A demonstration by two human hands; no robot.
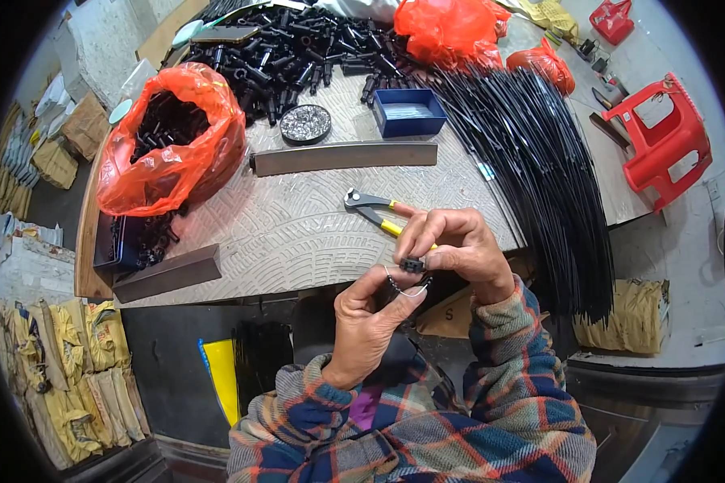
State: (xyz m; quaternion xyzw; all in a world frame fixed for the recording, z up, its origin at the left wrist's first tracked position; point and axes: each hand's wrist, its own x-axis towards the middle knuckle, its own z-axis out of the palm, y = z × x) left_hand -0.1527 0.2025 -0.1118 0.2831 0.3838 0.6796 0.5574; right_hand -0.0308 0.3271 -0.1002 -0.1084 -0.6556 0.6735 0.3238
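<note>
Both hands meet just off the table's front edge, around a small black plastic part (412,264). My right hand (469,245) pinches this part between thumb and fingertips. My left hand (370,324) is closed just below it, with a thin pale wire (413,293) curving across its thumb and fingers. Small dark pieces (392,280) show along the wire, too small to name. End-cutting pincers (366,201) with yellow-and-black handles lie on the table behind the hands; the right hand covers part of their handles.
A red plastic bag (181,173) of black parts stands at left, near a loose heap (298,48). Long black rods (540,153) overhang the edge at right. Beyond the pincers are a brown strip (346,158), a blue box (409,121) and a round dish (305,124).
</note>
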